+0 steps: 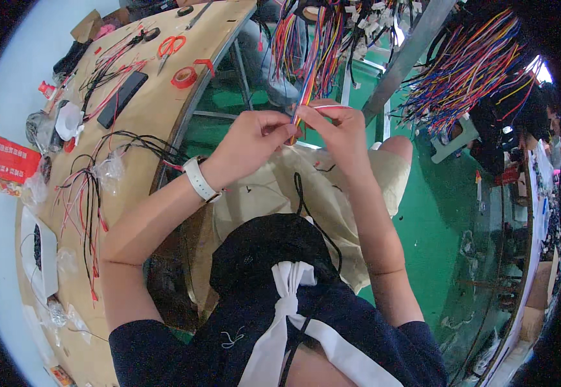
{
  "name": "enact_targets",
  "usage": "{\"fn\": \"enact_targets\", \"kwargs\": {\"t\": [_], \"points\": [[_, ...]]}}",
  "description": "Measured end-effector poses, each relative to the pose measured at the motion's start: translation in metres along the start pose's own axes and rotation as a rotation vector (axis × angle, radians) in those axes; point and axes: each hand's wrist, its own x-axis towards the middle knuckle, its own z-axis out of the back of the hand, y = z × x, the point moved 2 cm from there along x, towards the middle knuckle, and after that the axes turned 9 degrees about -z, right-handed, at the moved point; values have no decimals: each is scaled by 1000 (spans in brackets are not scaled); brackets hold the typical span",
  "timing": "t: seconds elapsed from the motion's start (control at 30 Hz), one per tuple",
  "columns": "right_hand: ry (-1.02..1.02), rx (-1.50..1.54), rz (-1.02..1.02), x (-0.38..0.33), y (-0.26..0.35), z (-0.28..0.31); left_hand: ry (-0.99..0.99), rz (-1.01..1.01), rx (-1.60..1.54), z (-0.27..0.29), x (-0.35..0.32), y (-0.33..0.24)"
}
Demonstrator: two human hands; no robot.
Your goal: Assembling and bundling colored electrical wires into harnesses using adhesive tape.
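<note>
Above my lap, both hands meet at a bundle of multicoloured wires (311,72) that hangs down from the rack at the top. My left hand (253,138), with a white watch on its wrist, pinches the bundle's lower end between thumb and fingers. Just to the right, my right hand (336,129) is closed on the same wires, its thumb pressed against them. A red-and-white strand lies along its fingers. The fingertips partly hide where the wires are gripped. More wire bunches hang behind, next to a roll of dark tape (308,11).
On the wooden table (164,122) at left lie orange-handled scissors (171,46), a red tape roll (184,78), a phone (123,99), black and red cables (88,184) and a white tray (47,258). A metal bar (409,55) slants at right beside a thick hanging wire bunch (470,71).
</note>
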Motion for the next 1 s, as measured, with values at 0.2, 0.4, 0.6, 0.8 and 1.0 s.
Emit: {"fn": "enact_targets", "kwargs": {"t": [0.2, 0.4, 0.6, 0.8, 1.0], "points": [[6, 129, -187, -7, 17, 17, -33, 10, 59, 2, 1, -1], [80, 213, -147, 1, 25, 4, -16, 72, -106, -5, 0, -6], [50, 195, -94, 7, 24, -4, -42, -9, -128, -4, 0, -3], [-7, 217, 122, 11, 10, -9, -12, -37, -137, -5, -1, -8], [14, 296, -109, 9, 9, -11, 40, 87, -253, 1, 2, -4]]}}
